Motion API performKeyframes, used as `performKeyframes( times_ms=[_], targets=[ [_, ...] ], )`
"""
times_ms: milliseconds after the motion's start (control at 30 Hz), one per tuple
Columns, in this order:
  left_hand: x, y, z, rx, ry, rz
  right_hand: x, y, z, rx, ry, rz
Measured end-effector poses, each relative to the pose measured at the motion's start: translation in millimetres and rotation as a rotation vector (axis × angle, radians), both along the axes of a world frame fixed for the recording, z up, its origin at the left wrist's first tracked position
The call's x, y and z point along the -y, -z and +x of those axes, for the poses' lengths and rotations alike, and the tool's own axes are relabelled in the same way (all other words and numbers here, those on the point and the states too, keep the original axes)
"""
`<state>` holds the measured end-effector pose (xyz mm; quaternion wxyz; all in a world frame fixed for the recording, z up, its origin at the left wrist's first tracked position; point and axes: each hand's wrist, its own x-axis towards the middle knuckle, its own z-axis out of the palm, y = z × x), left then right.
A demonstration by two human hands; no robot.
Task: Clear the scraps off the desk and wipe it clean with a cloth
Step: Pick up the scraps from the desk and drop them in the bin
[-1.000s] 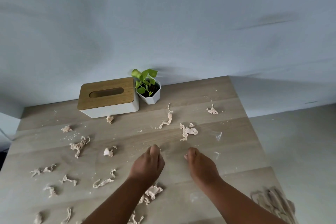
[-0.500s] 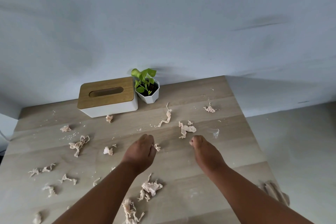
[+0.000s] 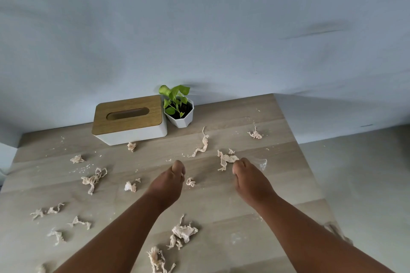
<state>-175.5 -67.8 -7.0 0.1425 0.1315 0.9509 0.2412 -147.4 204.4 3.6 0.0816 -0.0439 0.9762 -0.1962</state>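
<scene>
Over the middle of the desk [image 3: 233, 117], nearer than the tissue box [image 3: 129, 118], both hands are held out with their backs to the camera. The left hand [image 3: 166, 183] is seen with its fingers bent downward; whether anything is held under them cannot be told, though a small curled scrap [image 3: 190, 182] lies just beside its right edge. The right hand [image 3: 251, 182] is reached further from the box, its fingertips curled down at the end of a longer twisted scrap [image 3: 225, 159] (a pinch or mere contact cannot be made out). Further torn scraps are scattered across the wood on every side of the box's front, with fine crumbs among them. A potted plant [image 3: 178, 108] is stood right of the box, against the wall [image 3: 199, 29]. Well away from the box, at the desk's near right edge, a bunched cloth [image 3: 336, 231] is partly visible.
</scene>
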Motion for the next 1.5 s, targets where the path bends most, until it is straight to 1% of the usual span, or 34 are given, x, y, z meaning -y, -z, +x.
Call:
performKeyframes(
  times_ms=[133, 300, 467, 567, 700, 833, 967, 1100, 1200, 1367, 1500],
  targets=[
    [-3, 2, -3, -0.03, -0.041, -0.003, -1, 3, -6, 0.0, 0.016, 0.0],
    [-6, 5, 1, -0.095, -0.029, 0.021, 1, 6, -14, -0.044, 0.054, -0.017],
    [-9, 17, 6, -0.091, -0.013, -0.075, 2, 8, -23, -0.104, 0.063, -0.02],
    [-11, 24, 8, -0.112, -0.001, -0.123, 1, 14, -29, -0.153, 0.051, 0.028],
    [-11, 31, 10, -0.117, 0.034, -0.184, -2, 24, -38, -0.148, 0.07, 0.113],
    [-9, 36, 9, -0.258, 0.14, -0.181, 0, 31, -48, -0.108, 0.114, 0.155],
    [-8, 42, 5, -0.347, 0.157, -0.173, 1, 39, -57, -0.079, 0.131, 0.184],
    [-7, 44, 4, -0.335, 0.163, -0.171, 5, 46, -58, -0.089, 0.089, 0.233],
    [-6, 45, 4, -0.31, 0.139, -0.145, 8, 52, -54, -0.161, 0.02, 0.278],
    [-5, 39, -1, -0.214, 0.108, -0.115, 15, 62, -47, -0.288, -0.086, 0.346],
    [-4, 38, -6, -0.137, 0.088, -0.099, 17, 57, -46, -0.286, -0.1, 0.342]
  ],
)
